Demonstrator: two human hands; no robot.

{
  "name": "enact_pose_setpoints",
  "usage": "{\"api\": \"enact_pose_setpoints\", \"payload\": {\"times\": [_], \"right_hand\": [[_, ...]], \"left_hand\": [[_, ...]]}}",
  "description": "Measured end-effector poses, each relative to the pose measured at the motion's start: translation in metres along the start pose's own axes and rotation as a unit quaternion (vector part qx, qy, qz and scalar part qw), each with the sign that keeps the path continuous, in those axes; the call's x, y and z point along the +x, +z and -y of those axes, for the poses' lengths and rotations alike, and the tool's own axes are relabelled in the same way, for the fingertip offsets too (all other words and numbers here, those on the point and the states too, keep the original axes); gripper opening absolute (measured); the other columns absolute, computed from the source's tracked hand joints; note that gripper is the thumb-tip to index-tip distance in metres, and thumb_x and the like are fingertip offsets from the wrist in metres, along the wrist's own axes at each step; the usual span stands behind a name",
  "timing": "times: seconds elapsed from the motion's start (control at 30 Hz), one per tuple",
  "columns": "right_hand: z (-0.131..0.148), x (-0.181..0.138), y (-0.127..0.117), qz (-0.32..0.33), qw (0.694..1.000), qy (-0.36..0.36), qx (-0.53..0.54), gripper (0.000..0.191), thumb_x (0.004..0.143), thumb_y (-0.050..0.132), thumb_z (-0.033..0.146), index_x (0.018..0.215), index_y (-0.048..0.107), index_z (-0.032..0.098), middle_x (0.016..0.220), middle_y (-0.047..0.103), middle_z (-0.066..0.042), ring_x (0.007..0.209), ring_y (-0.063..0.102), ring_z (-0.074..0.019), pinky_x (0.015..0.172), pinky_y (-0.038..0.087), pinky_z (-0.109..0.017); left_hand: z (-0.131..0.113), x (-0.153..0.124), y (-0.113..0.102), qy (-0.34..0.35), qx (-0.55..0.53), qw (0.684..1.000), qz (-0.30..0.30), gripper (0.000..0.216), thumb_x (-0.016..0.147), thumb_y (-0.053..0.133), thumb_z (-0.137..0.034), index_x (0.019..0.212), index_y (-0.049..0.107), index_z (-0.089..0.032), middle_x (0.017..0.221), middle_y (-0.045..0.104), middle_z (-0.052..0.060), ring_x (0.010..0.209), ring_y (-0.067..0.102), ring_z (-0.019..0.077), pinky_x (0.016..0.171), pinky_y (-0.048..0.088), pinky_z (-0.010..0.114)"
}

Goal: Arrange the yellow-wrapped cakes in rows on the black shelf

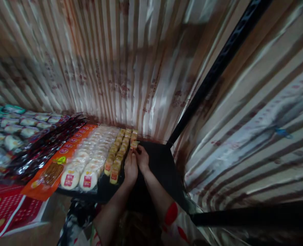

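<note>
My left hand (131,167) and my right hand (143,159) are close together over the right part of a black shelf (159,164). Their fingertips are closed on a small yellow wrapped snack packet (134,144), at the near end of a short row. To the left stand two longer rows of the same yellow packets (114,172), lined up from front to back. The dim light and blur hide the packet's exact contents and part of my fingers.
Farther left lie round white packaged cakes (87,179), an orange snack bag (49,174), dark shiny packets (42,150) and white packets with green (13,109). A black metal post (205,85) rises behind, against striped plastic sheeting (120,68). A red bag (13,208) is at lower left.
</note>
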State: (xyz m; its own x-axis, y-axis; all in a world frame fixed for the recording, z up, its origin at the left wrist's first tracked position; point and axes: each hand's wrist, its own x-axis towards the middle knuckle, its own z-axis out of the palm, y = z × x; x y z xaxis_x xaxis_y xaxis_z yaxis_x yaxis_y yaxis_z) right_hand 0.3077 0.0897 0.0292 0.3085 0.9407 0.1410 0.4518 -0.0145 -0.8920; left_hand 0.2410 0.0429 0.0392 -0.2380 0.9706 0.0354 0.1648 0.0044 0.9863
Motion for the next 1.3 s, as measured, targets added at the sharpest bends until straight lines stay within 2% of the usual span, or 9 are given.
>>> {"api": "enact_pose_setpoints", "payload": {"times": [0.33, 0.53, 0.67, 0.8, 0.93, 1.13, 1.3], "right_hand": [[-0.008, 0.026, 0.011, 0.009, 0.996, -0.011, -0.087, 0.026, 0.078, 0.055, 0.026, 0.103, 0.063, 0.02, 0.099, 0.067, -0.006, 0.09, 0.061, -0.018, 0.082, 0.046, -0.029], [-0.02, 0.028, 0.018, -0.009, 0.993, -0.034, -0.116, 0.027, 0.079, 0.053, 0.026, 0.104, 0.063, 0.018, 0.096, 0.066, -0.008, 0.088, 0.06, -0.0191, 0.082, 0.046, -0.03], [-0.026, 0.023, 0.018, -0.021, 0.994, -0.032, -0.098, 0.033, 0.078, 0.054, 0.025, 0.108, 0.061, 0.014, 0.098, 0.065, -0.01, 0.09, 0.06, -0.0203, 0.082, 0.047, -0.031], [-0.028, 0.011, 0.012, -0.026, 0.996, -0.027, -0.085, 0.043, 0.074, 0.057, 0.026, 0.113, 0.058, 0.009, 0.104, 0.064, -0.013, 0.096, 0.059, -0.0219, 0.086, 0.046, -0.033], [-0.028, -0.006, 0.007, -0.037, 0.996, -0.025, -0.073, 0.041, 0.074, 0.056, 0.023, 0.114, 0.058, 0.013, 0.112, 0.062, -0.012, 0.104, 0.056, -0.0217, 0.092, 0.044, -0.034], [-0.024, -0.016, 0.005, 0.016, 0.998, -0.013, -0.061, 0.046, 0.074, 0.051, 0.014, 0.119, 0.055, 0.018, 0.122, 0.059, -0.007, 0.114, 0.053, -0.0183, 0.1, 0.039, -0.034], [-0.017, -0.012, 0.007, 0.057, 0.997, -0.026, -0.044, 0.047, 0.074, 0.049, 0.011, 0.119, 0.056, 0.022, 0.124, 0.059, -0.004, 0.116, 0.053, -0.0167, 0.104, 0.036, -0.034]], "left_hand": [[0.0, 0.02, 0.007, 0.001, 0.031, 0.999, 0.014, 0.042, 0.092, 0.031, -0.029, 0.124, 0.05, -0.011, 0.136, 0.048, 0.013, 0.129, 0.04, 0.0191, 0.112, 0.026, 0.035], [0.003, 0.022, 0.01, 0.021, 0.058, 0.998, 0.025, 0.042, 0.092, 0.03, -0.027, 0.124, 0.051, -0.01, 0.135, 0.048, 0.014, 0.13, 0.039, 0.0198, 0.112, 0.025, 0.036], [0.002, 0.019, 0.01, 0.019, 0.068, 0.997, 0.033, 0.045, 0.092, 0.028, -0.028, 0.124, 0.05, -0.005, 0.135, 0.047, 0.018, 0.13, 0.039, 0.022, 0.111, 0.027, 0.038], [0.001, 0.01, 0.006, 0.031, 0.056, 0.998, 0.023, 0.043, 0.092, 0.028, -0.027, 0.123, 0.051, -0.009, 0.133, 0.05, 0.014, 0.127, 0.043, 0.0188, 0.109, 0.03, 0.035], [0.005, -0.007, -0.001, 0.024, 0.06, 0.998, 0.013, 0.041, 0.092, 0.03, -0.029, 0.121, 0.053, -0.012, 0.133, 0.051, 0.011, 0.127, 0.042, 0.0173, 0.11, 0.03, 0.034], [0.019, -0.042, -0.01, -0.006, 0.084, 0.996, 0.02, 0.042, 0.09, 0.031, -0.032, 0.118, 0.055, -0.012, 0.13, 0.054, 0.012, 0.126, 0.044, 0.0197, 0.11, 0.03, 0.038], [0.03, -0.051, -0.014, 0.009, 0.041, 0.999, 0.027, 0.043, 0.089, 0.032, -0.034, 0.119, 0.055, -0.013, 0.13, 0.054, 0.012, 0.124, 0.046, 0.0198, 0.108, 0.034, 0.037]]}}
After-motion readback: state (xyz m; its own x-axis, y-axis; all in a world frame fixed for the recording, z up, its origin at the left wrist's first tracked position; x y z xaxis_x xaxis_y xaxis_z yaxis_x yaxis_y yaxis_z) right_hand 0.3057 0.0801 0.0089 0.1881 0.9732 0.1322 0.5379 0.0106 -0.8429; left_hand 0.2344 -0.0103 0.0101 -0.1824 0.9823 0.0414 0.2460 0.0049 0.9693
